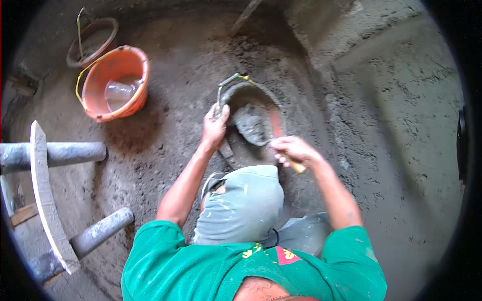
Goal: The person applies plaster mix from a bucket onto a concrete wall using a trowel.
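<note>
A mortar-caked bucket (277,108), reddish on part of its inside, stands in front of my knee, its wire handle with yellow wrapping raised at the back. My left hand (215,125) grips the bucket's left rim by the handle. My right hand (290,149) holds the wooden handle of a trowel (253,125), whose blade sits inside the bucket with grey mortar on it. The bucket's lower part is partly hidden behind my knee.
An orange bucket (93,103) with cloudy liquid and a clear container stands left, a dirty round bucket (110,27) behind it. Two grey pipes (75,154) and a pale curved strip (42,190) are at far left. A rough plastered wall (396,125) is at right.
</note>
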Action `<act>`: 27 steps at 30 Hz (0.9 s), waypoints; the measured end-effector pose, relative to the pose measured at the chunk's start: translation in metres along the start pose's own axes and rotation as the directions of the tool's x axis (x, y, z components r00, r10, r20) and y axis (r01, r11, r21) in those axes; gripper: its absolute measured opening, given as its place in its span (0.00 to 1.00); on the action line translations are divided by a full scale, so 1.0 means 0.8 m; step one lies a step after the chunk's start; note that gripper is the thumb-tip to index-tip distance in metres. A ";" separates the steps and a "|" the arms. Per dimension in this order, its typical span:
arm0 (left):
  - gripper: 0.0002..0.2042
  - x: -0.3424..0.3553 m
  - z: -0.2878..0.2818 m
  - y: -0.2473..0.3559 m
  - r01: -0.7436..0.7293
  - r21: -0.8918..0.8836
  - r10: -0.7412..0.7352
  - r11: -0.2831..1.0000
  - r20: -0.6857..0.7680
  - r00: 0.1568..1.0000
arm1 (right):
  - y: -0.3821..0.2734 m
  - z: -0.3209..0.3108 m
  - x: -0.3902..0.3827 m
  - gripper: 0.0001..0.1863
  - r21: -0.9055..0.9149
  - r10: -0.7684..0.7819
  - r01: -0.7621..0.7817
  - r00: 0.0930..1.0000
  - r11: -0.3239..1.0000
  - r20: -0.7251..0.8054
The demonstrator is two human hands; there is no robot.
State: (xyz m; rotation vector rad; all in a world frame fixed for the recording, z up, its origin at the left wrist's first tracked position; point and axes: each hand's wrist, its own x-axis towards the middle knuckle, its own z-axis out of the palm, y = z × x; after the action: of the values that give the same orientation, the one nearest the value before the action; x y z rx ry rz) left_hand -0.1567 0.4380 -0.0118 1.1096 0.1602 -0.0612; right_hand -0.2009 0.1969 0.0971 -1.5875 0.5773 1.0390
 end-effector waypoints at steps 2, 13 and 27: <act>0.17 0.000 0.000 -0.001 -0.026 0.045 0.027 0.999 -0.014 1.000 | -0.044 -0.011 -0.046 0.11 -0.679 -0.233 0.102 0.967 0.727 -0.105; 0.13 0.010 0.030 -0.004 -0.017 0.072 0.022 0.997 -0.066 0.998 | -0.011 0.020 0.073 0.10 -0.967 -0.603 0.043 0.775 -0.249 0.190; 0.15 0.005 0.065 -0.017 -0.030 0.185 0.045 0.982 -0.076 0.996 | -0.073 0.013 0.030 0.08 -0.961 -0.653 -0.052 0.743 -0.271 0.144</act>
State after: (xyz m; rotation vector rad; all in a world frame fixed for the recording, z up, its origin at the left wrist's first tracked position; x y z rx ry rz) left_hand -0.1493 0.3855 -0.0021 1.2999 0.2085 0.0028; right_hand -0.1456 0.2268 0.1068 -3.2831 -0.8477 0.4178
